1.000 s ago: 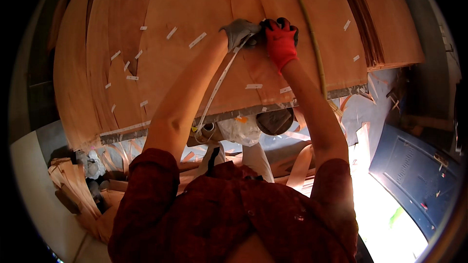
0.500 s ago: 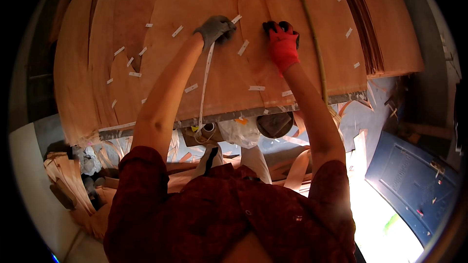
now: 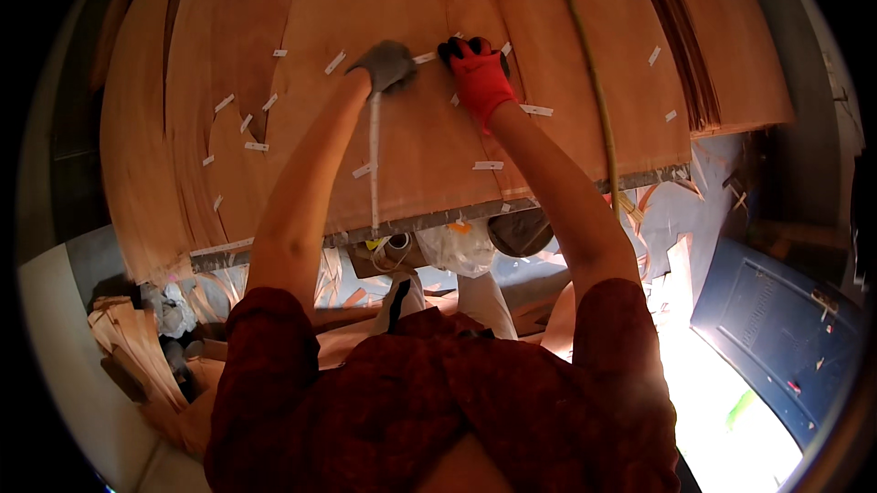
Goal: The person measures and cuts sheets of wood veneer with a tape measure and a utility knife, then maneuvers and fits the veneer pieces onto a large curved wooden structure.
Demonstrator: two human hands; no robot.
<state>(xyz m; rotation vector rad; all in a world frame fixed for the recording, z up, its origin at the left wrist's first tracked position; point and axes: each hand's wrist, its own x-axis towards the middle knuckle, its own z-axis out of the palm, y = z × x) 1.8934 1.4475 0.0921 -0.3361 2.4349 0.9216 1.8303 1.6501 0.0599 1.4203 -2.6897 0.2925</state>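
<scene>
- Left hand [image 3: 387,68], in a grey glove: fingers curled in and blurred, closed on a long white tape [image 3: 374,159]; the exact finger placing cannot be made out.
- Long white tape: runs from beneath this grip toward the body, in a nearly straight line to the near edge of the work surface.
- Short white strip [image 3: 425,58]: between the two hands, its left end at the grey glove.
- Right hand [image 3: 482,80], in a red glove with dark fingertips: just right of the left grip, fingers bent and tips down on the wood; whether they pinch anything cannot be told.
- Wood sheets [image 3: 411,141]: thin, reddish-brown, beneath both hands and spreading to either side, dotted with further white strips.
- White strip [image 3: 537,110]: just right of the right wrist, flat on the wood.
- Thin pole [image 3: 594,82]: farther right of the right hand, lying lengthwise over the sheets.
- Clear plastic bag [image 3: 461,254]: nearer the body than both hands, below the grey bench edge [image 3: 438,215].
- Blue panel [image 3: 776,338]: well apart from the grip, to the lower right.
</scene>
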